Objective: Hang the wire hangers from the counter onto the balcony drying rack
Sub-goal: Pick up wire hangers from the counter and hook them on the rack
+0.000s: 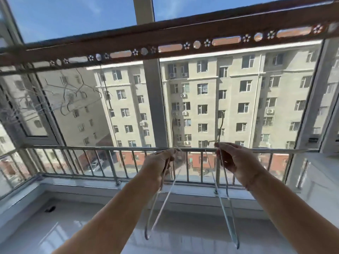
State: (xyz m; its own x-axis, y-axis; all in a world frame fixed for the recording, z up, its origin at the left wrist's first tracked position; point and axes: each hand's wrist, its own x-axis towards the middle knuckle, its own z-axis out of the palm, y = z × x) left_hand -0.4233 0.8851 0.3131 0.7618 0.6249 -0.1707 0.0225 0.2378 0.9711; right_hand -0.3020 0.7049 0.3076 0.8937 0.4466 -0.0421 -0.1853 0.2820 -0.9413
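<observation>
My left hand (159, 165) grips a thin white wire hanger (166, 200) near its neck; its hook points up in front of the window. My right hand (233, 162) pinches a second wire hanger (224, 204) just below its hook, and the frame hangs down toward me. Both hands are at chest height, well below the brown drying rack bar (165, 43) with its row of holes across the top. Several wire hangers (73, 94) hang from the rack at the left.
A metal railing (102, 149) runs along the window behind my hands. A white sill and glossy floor (82, 217) lie below. A white cabinet (315, 180) stands at the right. An open window frame (36, 114) juts in at the left.
</observation>
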